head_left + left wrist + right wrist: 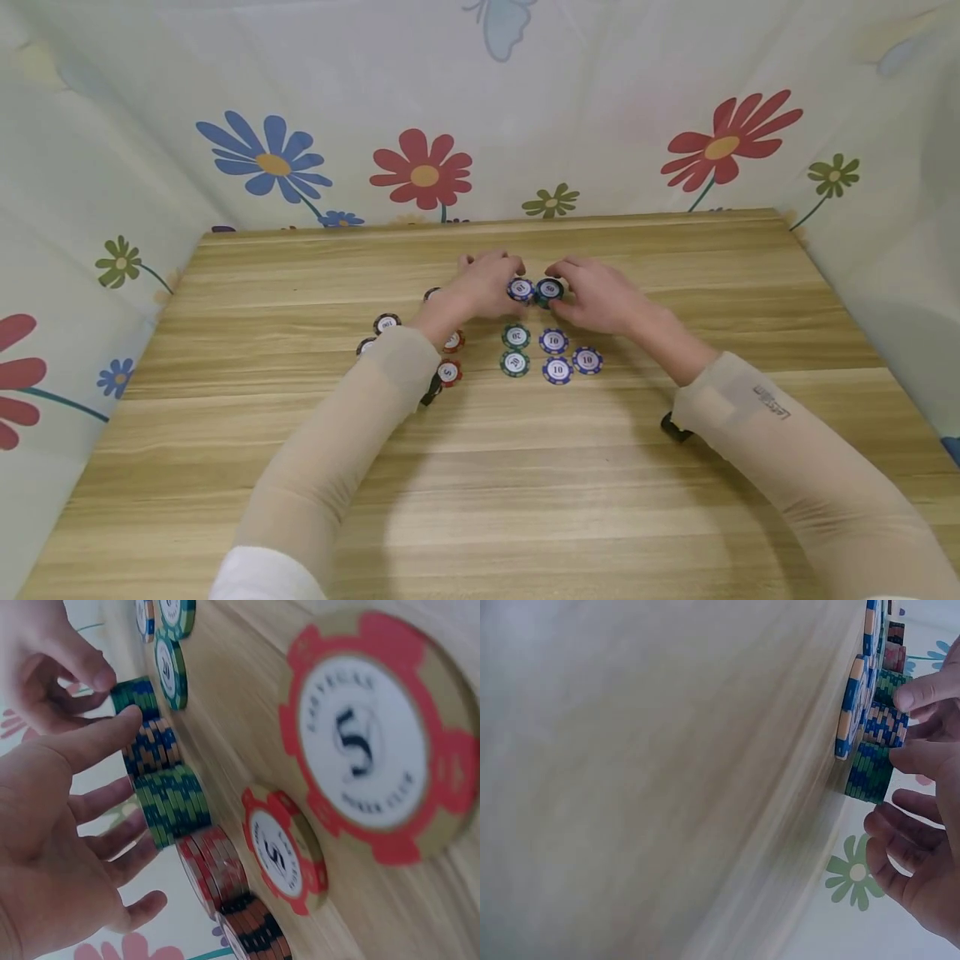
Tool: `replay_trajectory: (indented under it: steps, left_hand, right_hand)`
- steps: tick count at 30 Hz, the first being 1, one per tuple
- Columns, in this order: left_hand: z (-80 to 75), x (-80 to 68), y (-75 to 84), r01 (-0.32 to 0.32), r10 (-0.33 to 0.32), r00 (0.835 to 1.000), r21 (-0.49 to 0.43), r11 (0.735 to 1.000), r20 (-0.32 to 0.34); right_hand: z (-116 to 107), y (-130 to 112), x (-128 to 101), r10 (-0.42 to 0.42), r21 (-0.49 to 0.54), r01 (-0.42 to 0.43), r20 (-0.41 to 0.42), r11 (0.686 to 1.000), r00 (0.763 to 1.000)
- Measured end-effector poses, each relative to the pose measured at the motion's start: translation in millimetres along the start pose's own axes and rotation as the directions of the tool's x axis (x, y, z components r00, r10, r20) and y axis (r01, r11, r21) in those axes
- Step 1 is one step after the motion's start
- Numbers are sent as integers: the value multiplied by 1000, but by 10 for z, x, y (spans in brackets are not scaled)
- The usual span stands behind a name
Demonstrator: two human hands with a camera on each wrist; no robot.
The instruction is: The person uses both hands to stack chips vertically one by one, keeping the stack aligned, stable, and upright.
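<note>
My left hand (487,285) has the stack of blue chips (521,289) between thumb and finger, thumb on the near side, the other fingers spread loosely behind. My right hand (603,296) pinches the dark green stack (550,289) just to its right; its remaining fingers curl free. Both stacks stand towards the far side of the worktop (525,500), right of the green stack (172,806), red stack (214,870) and black stack (255,930).

I'd judge I'm squaring up these two stacks, sorted by colour. The next move seems to call for easing thumbs and fingers off evenly, so nothing topples, then a fingertip pinch at the rim of a flat chip. Nearer me lie two loose green chips (516,336), three loose blue chips (587,360) and, farther left, loose red chips (449,372) and black ones (387,325).

The worktop is pale, streaky wood grain. A whitish sheet (600,125) with red, blue and green flowers hangs behind it and along both sides.
</note>
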State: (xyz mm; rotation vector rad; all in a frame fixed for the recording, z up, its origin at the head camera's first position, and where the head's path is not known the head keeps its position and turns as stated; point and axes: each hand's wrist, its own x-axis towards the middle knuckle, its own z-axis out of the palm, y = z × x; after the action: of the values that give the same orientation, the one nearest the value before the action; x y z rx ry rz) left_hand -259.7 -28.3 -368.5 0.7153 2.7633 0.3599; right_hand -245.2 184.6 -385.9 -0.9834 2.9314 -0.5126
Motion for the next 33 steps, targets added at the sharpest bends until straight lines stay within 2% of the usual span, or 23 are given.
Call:
replay_trajectory:
  steps: [7,19,33]
  left_hand:
    - [-4,-48,-44,3,-3,1000,-27,1000,-8]
    - [85,-26,-73,-4,3,998,-10,1000,-65]
    - [59,-12,-63,15,-17,998,-33,999,-59]
  right_hand:
    - [-56,-31,-68,8,22,-8,-21,1000,1000]
    - [-84,-106,-182,-26,-3,26,29,1000,999]
    - [-91,-94,-262,0,-11,1,63,1000,998]
